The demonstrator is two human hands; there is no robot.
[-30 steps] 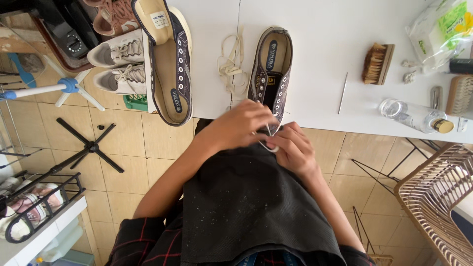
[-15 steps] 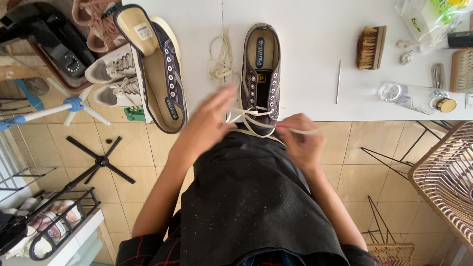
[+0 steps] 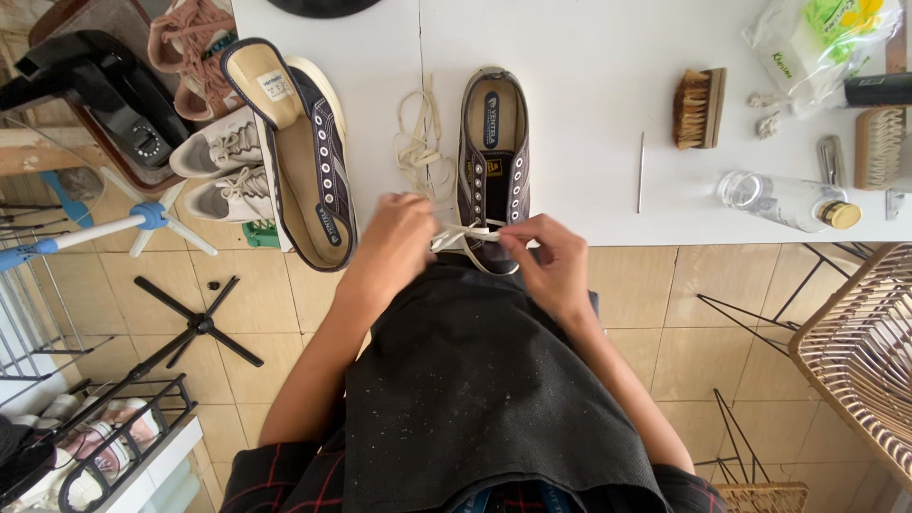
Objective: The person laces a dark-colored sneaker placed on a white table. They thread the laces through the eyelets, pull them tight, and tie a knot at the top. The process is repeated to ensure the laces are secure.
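Pinching white lace [image 3: 472,233] over dark sneaker [image 3: 493,152], left hand [image 3: 399,242], right hand [image 3: 549,255].

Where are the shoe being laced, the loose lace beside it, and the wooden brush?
Dark shoe [image 3: 494,123], head view, on its tan insole.
Loose lace [image 3: 421,142], head view, on the middle of the coiled bundle.
Wooden brush [image 3: 696,108], head view, on its bristles.

Both forearms reaching forward and converging, left hand [image 3: 397,239] curled knuckles-up, right hand [image 3: 548,258] just beside it, fingertips pinched, wrists level, thumbs turned inward
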